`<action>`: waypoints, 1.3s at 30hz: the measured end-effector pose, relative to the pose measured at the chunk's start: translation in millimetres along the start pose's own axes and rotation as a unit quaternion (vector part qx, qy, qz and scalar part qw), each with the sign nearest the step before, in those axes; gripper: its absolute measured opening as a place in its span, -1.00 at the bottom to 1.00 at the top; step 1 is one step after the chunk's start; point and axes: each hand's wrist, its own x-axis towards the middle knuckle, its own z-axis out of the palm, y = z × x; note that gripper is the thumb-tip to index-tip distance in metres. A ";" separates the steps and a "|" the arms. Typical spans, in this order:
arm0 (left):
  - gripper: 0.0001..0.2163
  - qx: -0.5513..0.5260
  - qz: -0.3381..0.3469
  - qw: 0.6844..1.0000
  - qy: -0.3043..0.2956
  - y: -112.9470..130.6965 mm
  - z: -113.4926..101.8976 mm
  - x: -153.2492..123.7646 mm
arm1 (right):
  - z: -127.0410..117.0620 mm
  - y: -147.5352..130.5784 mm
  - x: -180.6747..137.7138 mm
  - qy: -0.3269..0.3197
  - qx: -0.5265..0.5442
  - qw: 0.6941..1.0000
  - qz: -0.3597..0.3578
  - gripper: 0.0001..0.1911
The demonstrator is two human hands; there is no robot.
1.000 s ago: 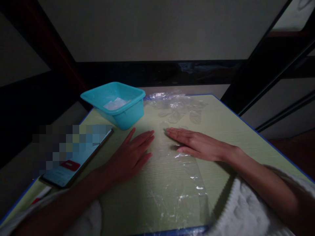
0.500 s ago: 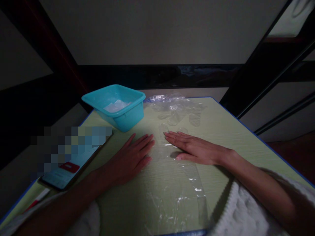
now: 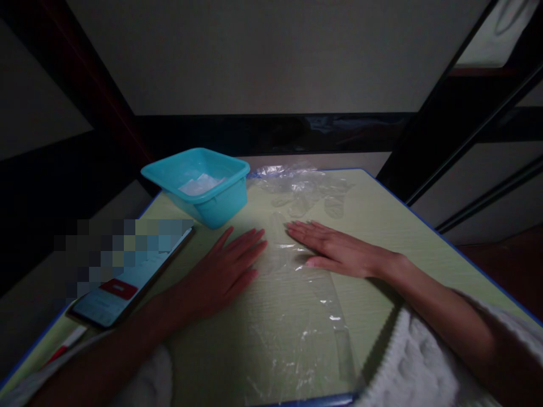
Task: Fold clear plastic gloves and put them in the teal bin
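My left hand (image 3: pixel 224 271) lies flat, palm down, fingers stretched out on the light green table (image 3: pixel 403 226). My right hand (image 3: pixel 335 251) also lies flat with its fingers out, resting on a clear plastic glove (image 3: pixel 297 316) spread on the table between the two hands. Neither hand holds anything. A small pile of clear plastic gloves (image 3: pixel 303 189) lies beyond my fingertips at the far edge.
A turquoise plastic tub (image 3: pixel 201 183) with something pale and folded inside stands at the far left. A phone (image 3: pixel 123 280) with a lit screen lies at the left edge. The table has a blue rim; dark furniture frames stand around it.
Both hands stay flat in nearly the same place. My right hand has shifted slightly on the clear plastic glove, and the view has tilted a little.
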 end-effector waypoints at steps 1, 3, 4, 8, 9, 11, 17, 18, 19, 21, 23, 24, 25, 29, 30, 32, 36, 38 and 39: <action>-0.59 0.001 0.011 1.000 0.005 0.7 -0.1 0.0 | 0.8 1.2 -0.2 -0.002 0.000 1.000 0.004 -0.27; -0.59 0.005 0.027 1.000 0.011 1.5 0.1 0.2 | 2.1 2.8 -0.2 -0.001 0.001 1.000 0.006 -0.29; -0.60 0.007 0.032 0.999 0.014 1.6 0.3 0.3 | 2.1 3.1 -0.3 0.004 0.002 1.000 0.003 -0.29; -0.62 0.016 0.045 0.998 0.032 1.2 0.2 0.4 | -4.3 0.4 -1.7 0.034 -0.004 0.999 -0.018 -0.33; -0.62 0.016 0.047 0.998 0.037 1.1 -0.4 0.3 | -7.2 -1.3 -2.5 0.042 -0.006 0.999 -0.024 -0.35; -0.64 0.015 0.050 0.997 0.050 1.1 -2.4 0.3 | -14.0 -6.2 -5.0 0.058 -0.003 0.998 -0.039 -0.44; -0.71 -0.003 0.060 0.991 0.118 3.6 -9.5 -0.1 | -30.9 -37.3 -17.1 0.021 0.068 0.994 -0.082 -0.83; -0.72 -0.004 0.064 0.990 0.127 4.3 -9.9 -0.3 | -31.5 -43.5 -19.5 -0.011 0.071 0.993 -0.094 -0.85; -0.73 -0.004 0.070 0.989 0.134 4.9 -10.0 -0.6 | -31.1 -49.1 -21.7 -0.047 0.079 0.990 -0.108 -0.86; -0.74 -0.002 0.085 0.987 0.137 6.1 -9.2 -1.4 | -27.9 -57.5 -25.6 -0.095 0.098 0.981 -0.137 -0.89; -0.73 -0.002 0.094 0.988 0.120 7.0 -7.5 -1.9 | -22.4 -61.1 -28.3 -0.129 0.125 0.972 -0.151 -0.91; -0.72 -0.003 0.096 0.990 0.105 7.2 -6.4 -2.1 | -19.3 -61.3 -29.1 -0.143 0.141 0.967 -0.155 -0.91; -0.70 -0.006 0.095 0.992 0.086 7.0 -5.2 -2.2 | -16.3 -60.6 -29.4 -0.158 0.156 0.962 -0.157 -0.91; -0.65 -0.015 0.083 0.996 0.020 4.0 0.7 -2.6 | -6.1 -54.0 -28.5 -0.187 0.193 0.949 -0.166 -0.89; -0.64 -0.017 0.078 0.997 0.011 2.9 1.9 -2.8 | -4.3 -52.5 -28.3 -0.188 0.197 0.948 -0.166 -0.88; -0.63 -0.020 0.071 0.997 0.000 1.1 3.5 -3.2 | -2.0 -50.7 -28.5 -0.186 0.203 0.948 -0.163 -0.86; -0.63 -0.032 0.059 0.998 -0.017 0.2 3.3 -3.1 | -0.9 -52.5 -30.5 -0.187 0.210 0.944 -0.174 -0.88; -0.64 -0.036 0.057 0.998 -0.019 0.8 2.3 -2.6 | -1.2 -55.5 -31.7 -0.192 0.206 0.940 -0.190 -0.87; -0.64 -0.037 0.057 0.998 -0.018 1.2 1.9 -2.3 | -1.4 -57.2 -32.3 -0.194 0.203 0.939 -0.197 -0.87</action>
